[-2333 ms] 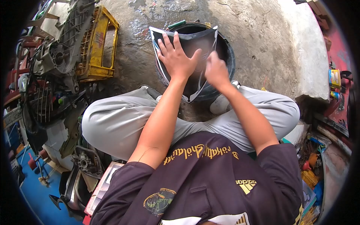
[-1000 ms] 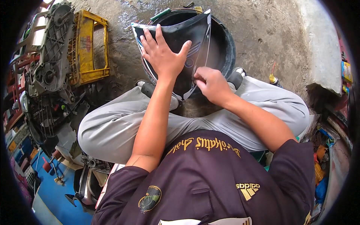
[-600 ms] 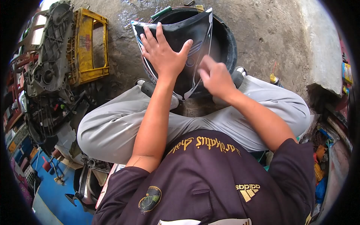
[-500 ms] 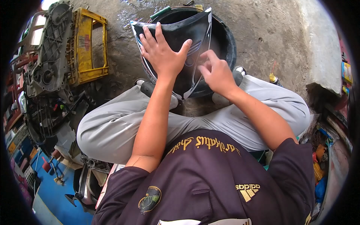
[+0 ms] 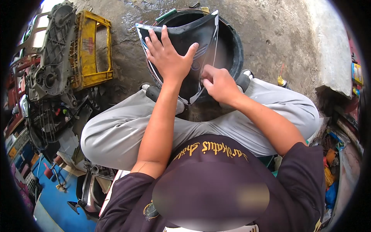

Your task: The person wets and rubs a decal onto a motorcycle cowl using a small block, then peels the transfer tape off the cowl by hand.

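A dark, glossy, roughly triangular panel [image 5: 181, 35] with pale edges and a small line emblem lies over a round black tub [image 5: 235, 42] on the floor. It looks like a motorcycle body panel. My left hand [image 5: 167, 58] rests on its upper left part, palm down, fingers and thumb spread. At the panel's right edge is my right hand [image 5: 221, 83], with fingers curled and thumb against the index finger. Whatever may be in that pinch is hidden. The tub stands between my feet, and the panel's narrow end points toward me.
On the left stand a yellow plastic crate [image 5: 85, 50] and a metal engine casing [image 5: 54, 54]. A concrete ledge [image 5: 332, 50] runs along the right side. A small bottle [image 5: 283, 81] is on the floor near my right knee. A green-handled item [image 5: 166, 15] lies at the tub's far rim.
My right hand has come slightly toward me along the panel's right edge, and its fingers have curled in more. My left hand stays spread on the panel.
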Action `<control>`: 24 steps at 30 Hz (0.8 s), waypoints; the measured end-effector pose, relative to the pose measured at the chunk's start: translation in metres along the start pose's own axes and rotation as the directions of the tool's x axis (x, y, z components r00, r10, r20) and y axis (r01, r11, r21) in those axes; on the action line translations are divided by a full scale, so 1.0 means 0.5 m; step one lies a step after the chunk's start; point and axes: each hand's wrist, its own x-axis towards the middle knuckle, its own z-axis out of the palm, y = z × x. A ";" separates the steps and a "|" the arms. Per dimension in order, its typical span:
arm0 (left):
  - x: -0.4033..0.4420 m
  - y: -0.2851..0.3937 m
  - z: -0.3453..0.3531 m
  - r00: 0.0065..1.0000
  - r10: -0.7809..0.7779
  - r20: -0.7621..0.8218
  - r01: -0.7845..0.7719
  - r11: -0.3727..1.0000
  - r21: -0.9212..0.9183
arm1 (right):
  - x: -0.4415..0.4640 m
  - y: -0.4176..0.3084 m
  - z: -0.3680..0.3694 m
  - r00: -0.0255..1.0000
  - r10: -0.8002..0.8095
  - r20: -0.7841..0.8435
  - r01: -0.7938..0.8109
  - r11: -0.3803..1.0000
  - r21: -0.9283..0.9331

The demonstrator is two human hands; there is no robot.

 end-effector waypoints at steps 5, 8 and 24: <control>-0.002 -0.004 0.005 1.000 0.007 -0.011 -0.007 1.000 -0.012 | 0.024 0.010 -0.013 0.993 0.008 -0.116 -0.004 0.999 0.032; -0.002 -0.002 0.002 1.000 0.008 -0.009 -0.008 1.000 -0.006 | 0.007 -0.001 -0.008 1.000 -0.011 0.021 0.011 1.000 0.001; -0.001 0.000 0.000 1.000 -0.001 -0.002 0.001 1.000 -0.019 | 0.024 0.000 -0.017 0.994 0.016 -0.106 -0.016 1.000 0.006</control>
